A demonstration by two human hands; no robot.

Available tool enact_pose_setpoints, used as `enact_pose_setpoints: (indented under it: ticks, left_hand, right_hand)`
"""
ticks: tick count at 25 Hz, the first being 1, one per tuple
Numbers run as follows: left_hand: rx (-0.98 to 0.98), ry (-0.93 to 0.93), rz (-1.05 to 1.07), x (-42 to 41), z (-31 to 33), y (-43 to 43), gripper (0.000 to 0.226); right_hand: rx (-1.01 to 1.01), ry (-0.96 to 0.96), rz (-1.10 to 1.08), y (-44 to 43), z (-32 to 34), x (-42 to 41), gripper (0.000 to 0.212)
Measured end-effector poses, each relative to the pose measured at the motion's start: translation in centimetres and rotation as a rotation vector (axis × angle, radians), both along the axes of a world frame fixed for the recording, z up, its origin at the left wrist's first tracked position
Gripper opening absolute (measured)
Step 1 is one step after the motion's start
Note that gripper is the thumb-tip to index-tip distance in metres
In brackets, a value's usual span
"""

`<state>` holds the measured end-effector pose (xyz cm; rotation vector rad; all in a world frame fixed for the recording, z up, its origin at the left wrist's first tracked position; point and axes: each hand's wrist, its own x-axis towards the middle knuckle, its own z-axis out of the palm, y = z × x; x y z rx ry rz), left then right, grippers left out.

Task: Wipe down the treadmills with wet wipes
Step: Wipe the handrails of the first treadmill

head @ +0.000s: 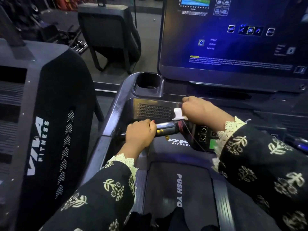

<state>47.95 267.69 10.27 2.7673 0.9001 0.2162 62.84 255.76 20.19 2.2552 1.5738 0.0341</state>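
I stood at the treadmill (pixel 115 114), its blue screen (pixel 233 39) lit above (VIVA FITNESS printed lower down). My left hand (pixel 140 133) had its fingers wrapped round the handlebar (pixel 166 129). My right hand (pixel 200 109) pinched the white wet wipe (pixel 179 114) against the console panel, just beside the speaker grille (pixel 154 111).

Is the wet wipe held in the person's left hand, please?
No, the right hand holds the wet wipe; the left hand grips the handlebar.

The left hand (pixel 140 132) grips the shiny handlebar (pixel 165 129) of the treadmill (pixel 115 110); the right hand (pixel 200 109) presses a white wipe (pixel 178 114) against the console beside the vent grille (pixel 154 111). Above, the screen (pixel 233 39) glows blue.
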Motion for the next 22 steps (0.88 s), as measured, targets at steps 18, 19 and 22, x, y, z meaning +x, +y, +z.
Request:
enact_pose_setpoints:
  ticks: [18,19,22]
  left_hand:
    - [-0.046,-0.024,0.014,0.1,0.0,-0.2,0.036]
    - [-0.042,-0.031,0.012,0.1,0.1,-0.2,0.035]
    - [-0.035,-0.044,0.003,0.0,0.1,-0.2,0.029]
  right_hand:
    - [0.568,-0.356,0.457,-7.9,-11.1,-5.7,0.021]
    - [0.508,-0.397,0.401,-7.5,-11.4,-5.7,0.024]
    - [0.264,-0.504,0.334,-5.8,-11.9,-6.5,0.036]
